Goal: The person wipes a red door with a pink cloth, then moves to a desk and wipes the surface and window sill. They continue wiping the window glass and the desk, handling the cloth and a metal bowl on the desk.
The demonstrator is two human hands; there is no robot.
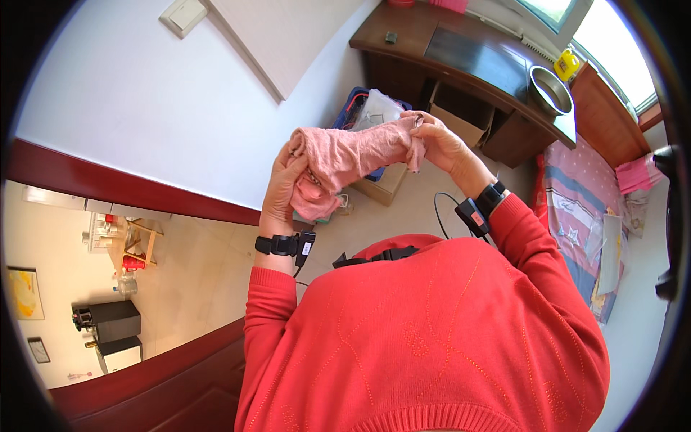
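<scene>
A crumpled pink cloth point(356, 153), with a soft towel-like surface, is stretched between my two hands at chest height. My left hand point(279, 187) grips its bunched, folded end, where part of the cloth hangs down; some of the fingers are hidden behind it. At the narrower far end, my right hand point(440, 144) pinches the cloth between thumb and fingers. Both wrists carry black straps with small black devices.
Beyond the cloth stand a blue bin point(348, 108) with clear plastic and a cardboard box point(385, 186). A dark wooden desk point(403, 32) bears a metal basin point(551, 90). A bed point(568, 194) is at the right. On the left, a dark red doorway frame point(137, 185) borders another room.
</scene>
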